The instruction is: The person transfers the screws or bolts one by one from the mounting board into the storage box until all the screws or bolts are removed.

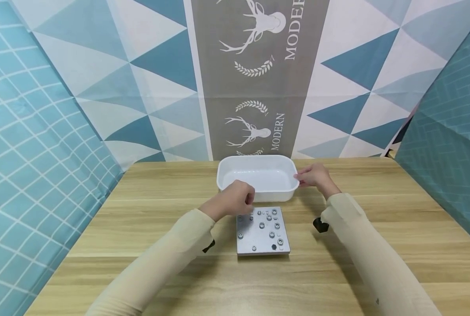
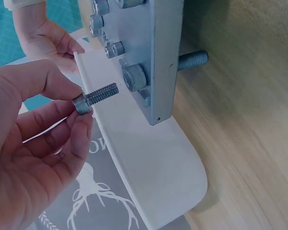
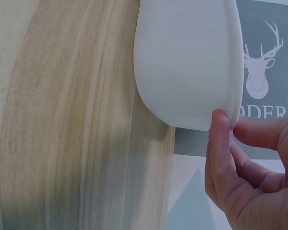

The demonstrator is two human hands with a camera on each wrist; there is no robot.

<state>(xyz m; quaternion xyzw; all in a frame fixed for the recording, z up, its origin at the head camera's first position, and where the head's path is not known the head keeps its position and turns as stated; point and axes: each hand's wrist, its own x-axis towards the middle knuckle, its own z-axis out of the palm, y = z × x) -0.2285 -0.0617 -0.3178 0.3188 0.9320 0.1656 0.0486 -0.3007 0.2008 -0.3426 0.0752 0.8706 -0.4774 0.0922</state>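
Observation:
Between thumb and fingertips, my left hand (image 1: 236, 198) pinches a socket-head bolt (image 2: 96, 97) by its head, the threaded shank pointing away from the fingers. This hand is over the back left part of a metal plate (image 1: 254, 240); the bolt is hidden in the head view. Several bolts of different sizes stand in the plate, and a threaded end (image 2: 193, 60) sticks out of its underside. Behind the plate sits a white plastic tub (image 1: 274, 196). My right hand (image 1: 315, 174) pinches the tub's right end at the rim (image 3: 234, 81), thumb on one side and fingers on the other.
The wooden table (image 1: 172, 281) carries the plate and tub. A patterned cloth (image 1: 164, 83) hangs close behind the tub, with a blue tiled cloth (image 1: 33, 153) at the left and a teal one (image 1: 452, 145) at the right. Black pieces (image 1: 320, 225) show under the wrists.

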